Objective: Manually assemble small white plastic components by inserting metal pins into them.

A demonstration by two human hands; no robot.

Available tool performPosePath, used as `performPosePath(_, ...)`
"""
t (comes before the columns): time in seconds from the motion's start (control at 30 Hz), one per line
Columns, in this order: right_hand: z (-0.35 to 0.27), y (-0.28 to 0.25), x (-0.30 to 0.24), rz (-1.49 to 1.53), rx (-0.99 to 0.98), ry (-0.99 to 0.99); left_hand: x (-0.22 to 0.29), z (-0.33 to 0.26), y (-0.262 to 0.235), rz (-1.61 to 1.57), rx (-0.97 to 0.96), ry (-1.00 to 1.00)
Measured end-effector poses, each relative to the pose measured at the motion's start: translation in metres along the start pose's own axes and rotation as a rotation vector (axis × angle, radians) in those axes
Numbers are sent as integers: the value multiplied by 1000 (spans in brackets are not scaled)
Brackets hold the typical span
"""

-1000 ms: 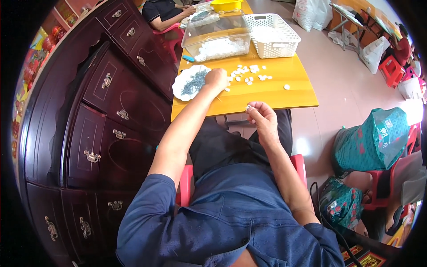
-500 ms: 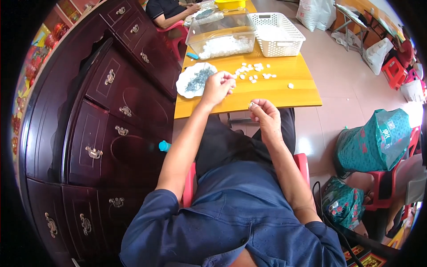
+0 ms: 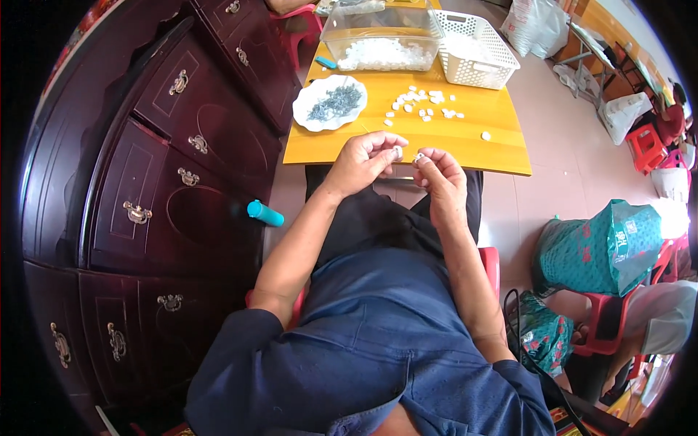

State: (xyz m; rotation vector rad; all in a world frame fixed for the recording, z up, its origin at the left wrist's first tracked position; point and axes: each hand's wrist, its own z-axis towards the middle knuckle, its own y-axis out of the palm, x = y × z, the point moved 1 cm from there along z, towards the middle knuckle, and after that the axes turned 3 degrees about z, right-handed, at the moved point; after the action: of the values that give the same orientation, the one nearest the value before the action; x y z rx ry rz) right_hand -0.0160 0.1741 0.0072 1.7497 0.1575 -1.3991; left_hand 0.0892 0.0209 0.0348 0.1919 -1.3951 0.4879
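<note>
My left hand [image 3: 367, 161] is closed in a pinch around a small white piece [image 3: 398, 151] near the table's front edge. Close beside it, my right hand [image 3: 440, 174] pinches another small white piece [image 3: 419, 157] between thumb and fingers; a tiny bit sticks out toward the left hand. The two hands are a short gap apart, over my lap. On the table [image 3: 327, 149] beyond them lie several loose white pieces [image 3: 425, 102]. A white scalloped plate [image 3: 302, 109] with a heap of small dark grey parts [image 3: 336, 102] stands at the left.
Behind the loose pieces stand a clear plastic bin [image 3: 382, 40] of white pieces and a white perforated basket [image 3: 480, 73]. A small blue tool [image 3: 325, 62] lies near the bin. Dark drawers [image 3: 145, 182] line the left, beside a teal cylinder [image 3: 265, 213]. Teal bags [image 3: 589, 247] sit at right.
My left hand has come down from beside the plate toward my right hand, now holding a small white piece. The view has tilted down somewhat.
</note>
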Motion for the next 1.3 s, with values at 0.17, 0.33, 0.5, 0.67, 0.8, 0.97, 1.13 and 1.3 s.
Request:
performPosePath(0.17, 0, -2, 1, 10, -9, 8, -1, -3, 1, -19, 22, 40)
performPosePath(0.33, 2, -5, 2, 245, 82, 103, 2, -5, 23, -93, 21, 3)
performPosePath(0.5, 9, -11, 8, 486, 208, 168, -12, -13, 60, -3, 42, 122)
performPosePath(0.67, 11, -15, 8, 490, 277, 177, -24, -21, 74, 143, -39, 92)
performPosePath(0.8, 11, -20, 9, 474, 251, 159, -23, -18, 69, 122, -67, 51)
performPosePath(0.97, 9, -15, 2, 449, 249, 165, -19, -18, 62, 9, -266, -7)
performPosePath(1.13, 12, -14, 1, 444, 203, 105, -13, -15, 51, -100, -285, -41)
performPosePath(1.3, 10, -12, -3, 173, 76, -44, -6, -9, 23, -60, 33, 13)
